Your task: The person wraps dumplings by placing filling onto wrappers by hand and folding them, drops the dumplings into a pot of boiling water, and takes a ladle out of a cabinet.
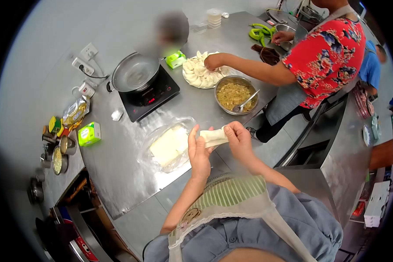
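Note:
In front of my body I hold a pale dumpling wrapper point(214, 137) with both hands. It looks folded over, and whether filling is inside I cannot tell. My left hand point(199, 153) supports it from the left, with the fingers partly behind it. The thumb and fingers of my right hand point(239, 139) pinch its right end. Left of my hands, a stack of wrappers point(169, 145) lies in a clear plastic bag point(149, 139). Beyond them stands a metal bowl of filling point(234, 94) with a spoon point(249, 100) in it.
Dumplings point(201, 75) fill a plate, where a co-worker's hand point(214, 61) reaches in. A pan point(136, 72) sits on an induction cooker point(149, 99). Tissue packs point(89, 134), several small pots and green peppers point(261, 32) stand around the metal table point(113, 174).

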The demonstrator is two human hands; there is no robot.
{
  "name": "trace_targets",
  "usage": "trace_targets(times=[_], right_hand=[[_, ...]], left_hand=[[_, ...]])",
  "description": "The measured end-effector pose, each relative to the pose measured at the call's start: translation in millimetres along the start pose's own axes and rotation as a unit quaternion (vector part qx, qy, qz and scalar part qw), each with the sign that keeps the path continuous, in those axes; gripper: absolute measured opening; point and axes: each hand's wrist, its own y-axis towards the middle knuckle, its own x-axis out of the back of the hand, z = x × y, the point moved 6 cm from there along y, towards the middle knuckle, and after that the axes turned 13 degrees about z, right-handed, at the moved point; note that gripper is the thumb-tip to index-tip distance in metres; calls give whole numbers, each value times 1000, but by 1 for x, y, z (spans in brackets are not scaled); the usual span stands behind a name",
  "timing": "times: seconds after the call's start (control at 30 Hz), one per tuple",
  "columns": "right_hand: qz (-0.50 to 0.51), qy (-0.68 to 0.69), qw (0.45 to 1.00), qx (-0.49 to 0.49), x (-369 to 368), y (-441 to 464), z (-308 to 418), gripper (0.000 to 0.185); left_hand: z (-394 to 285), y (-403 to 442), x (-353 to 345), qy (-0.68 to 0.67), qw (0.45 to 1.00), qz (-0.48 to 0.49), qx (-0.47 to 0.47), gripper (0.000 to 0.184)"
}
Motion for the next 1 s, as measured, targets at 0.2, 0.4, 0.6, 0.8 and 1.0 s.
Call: trace_targets(times=[0.2,0.4,0.6,0.8,1.0], right_hand=[[31,-10,999,-7,-11,8,0,19],[76,107,989,-71,-28,15,3,22],[87,180,975,-95,-38,17,-20,24],[52,207,973,-90,-44,18,-1,31],[132,510,830,-182,-85,3,-2,46]], left_hand=[[-5,1,11,76,996,-23,-31,37],[-9,5,29,70,995,-54,-54,35],[-11,5,30,12,994,-78,-74,37],[-19,7,25,-22,995,-73,-62,35],[-16,1,27,-79,992,-82,-49,33]])
